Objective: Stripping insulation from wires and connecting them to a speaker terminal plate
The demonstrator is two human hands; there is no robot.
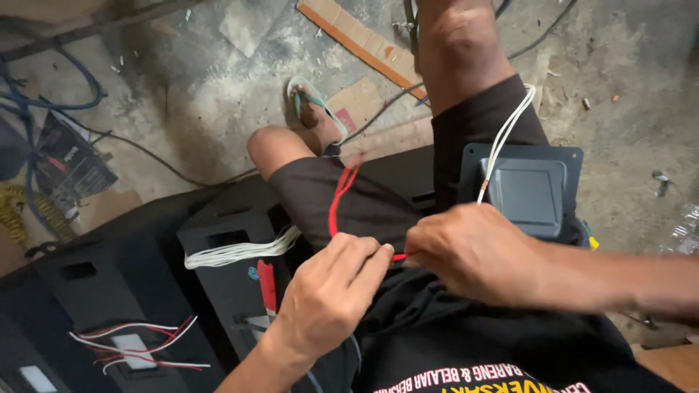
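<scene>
The red wire's (336, 204) end is hidden, seemingly between both hands (397, 280).

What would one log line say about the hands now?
left hand: pinching red wire | right hand: pinching same wire | white wire: over grey plate

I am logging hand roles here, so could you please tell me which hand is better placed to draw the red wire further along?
Probably the left hand: its fingertips pinch the red wire on the free side, while the right hand grips the end.
</scene>
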